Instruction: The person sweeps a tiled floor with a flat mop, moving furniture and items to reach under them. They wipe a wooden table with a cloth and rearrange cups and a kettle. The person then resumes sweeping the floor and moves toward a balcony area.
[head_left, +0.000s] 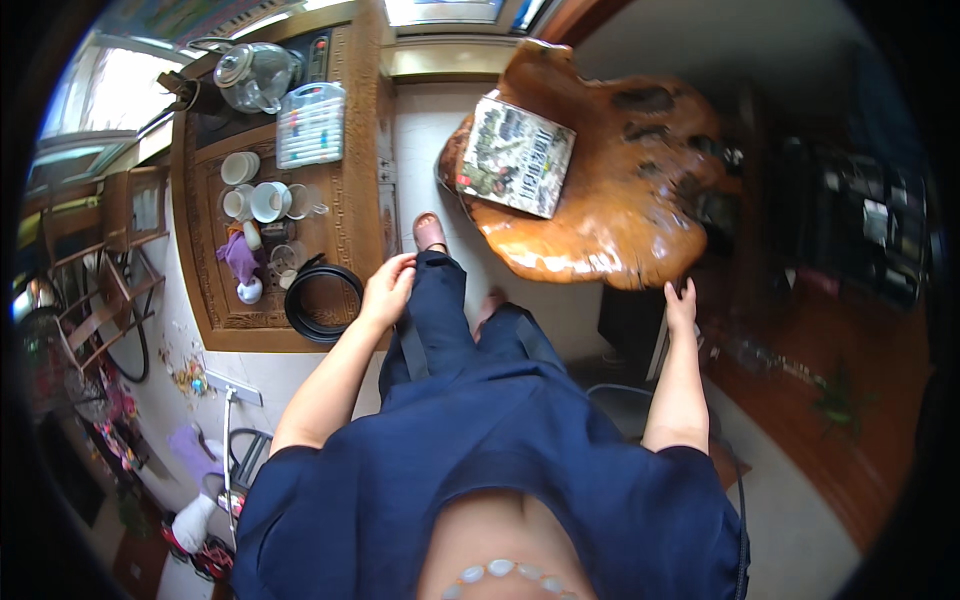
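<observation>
My left hand hangs beside the left leg of my navy trousers, its fingers loosely bent. Whether it pinches the fabric, I cannot tell. Close to it, on a carved wooden tea table, lies a black ring-shaped coil. My right hand reaches forward with fingers spread, at the near edge of a glossy, irregular wood-slab table. Nothing shows in its grasp; contact with the edge is unclear. A book with printed cover rests on the slab's left part.
The tea table carries a glass kettle, a case of markers, white cups and a purple cloth item. A flat mop and scattered debris are on the floor at left. A dark cabinet stands right.
</observation>
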